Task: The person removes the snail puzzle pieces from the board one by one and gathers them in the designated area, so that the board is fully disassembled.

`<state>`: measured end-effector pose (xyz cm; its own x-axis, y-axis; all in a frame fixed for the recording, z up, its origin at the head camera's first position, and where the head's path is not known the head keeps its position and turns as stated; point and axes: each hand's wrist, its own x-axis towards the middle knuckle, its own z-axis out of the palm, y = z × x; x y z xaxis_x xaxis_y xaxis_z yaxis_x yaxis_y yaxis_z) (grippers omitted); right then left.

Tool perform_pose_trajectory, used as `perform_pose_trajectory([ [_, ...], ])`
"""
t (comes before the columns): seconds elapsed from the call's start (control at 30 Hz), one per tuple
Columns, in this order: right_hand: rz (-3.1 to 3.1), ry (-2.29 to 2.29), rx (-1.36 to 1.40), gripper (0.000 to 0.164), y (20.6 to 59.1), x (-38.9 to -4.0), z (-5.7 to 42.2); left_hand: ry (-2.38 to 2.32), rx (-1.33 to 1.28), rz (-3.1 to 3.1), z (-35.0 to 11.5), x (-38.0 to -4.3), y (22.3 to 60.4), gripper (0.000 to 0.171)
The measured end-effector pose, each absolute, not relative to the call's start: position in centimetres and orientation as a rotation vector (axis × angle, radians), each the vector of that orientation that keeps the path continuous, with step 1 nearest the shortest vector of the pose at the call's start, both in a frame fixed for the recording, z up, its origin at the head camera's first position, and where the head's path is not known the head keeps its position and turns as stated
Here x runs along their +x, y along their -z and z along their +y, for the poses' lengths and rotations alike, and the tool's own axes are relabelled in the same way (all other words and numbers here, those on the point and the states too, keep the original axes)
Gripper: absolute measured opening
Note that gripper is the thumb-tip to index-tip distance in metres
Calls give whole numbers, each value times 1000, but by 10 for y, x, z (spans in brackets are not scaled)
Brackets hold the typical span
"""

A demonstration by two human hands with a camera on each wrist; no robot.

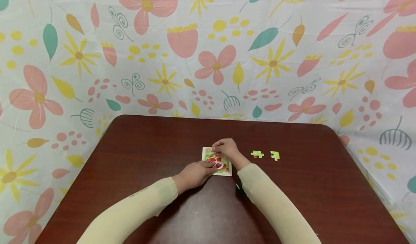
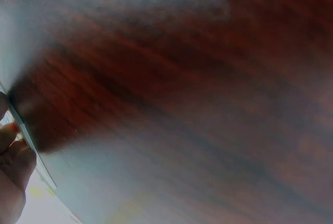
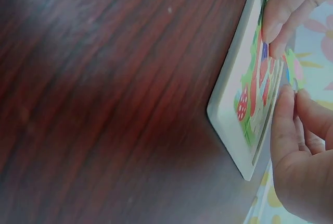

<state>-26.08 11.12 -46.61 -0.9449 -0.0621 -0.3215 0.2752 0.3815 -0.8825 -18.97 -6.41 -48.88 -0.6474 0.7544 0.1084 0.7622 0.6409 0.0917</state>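
Note:
A small jigsaw puzzle board with a white rim lies on the table, its picture red, green and blue. My left hand reaches in from the left and rests its fingers on the lower left of the picture, covering part of it. At the board's upper part, my right hand bends over it. In the right wrist view, thumb and finger pinch a puzzle piece in green, pink and blue, tilted up at the board's far side. The left wrist view catches only the board's edge and some fingertips.
Two loose green puzzle pieces, one nearer and one farther right, lie to the right of the board. The dark brown table meets a flower-patterned cloth behind. A small black item shows by the right sleeve.

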Motion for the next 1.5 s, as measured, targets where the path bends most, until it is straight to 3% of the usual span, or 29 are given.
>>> perform_pose_trajectory([
  [0.9,2392,1477,110,22,433,-272,176,226,-1272,-2751,-62,-190,493,29],
  [1.5,2411,1387,119,23,436,-269,206,252,-1258,-2783,-62,-189,493,30],
])
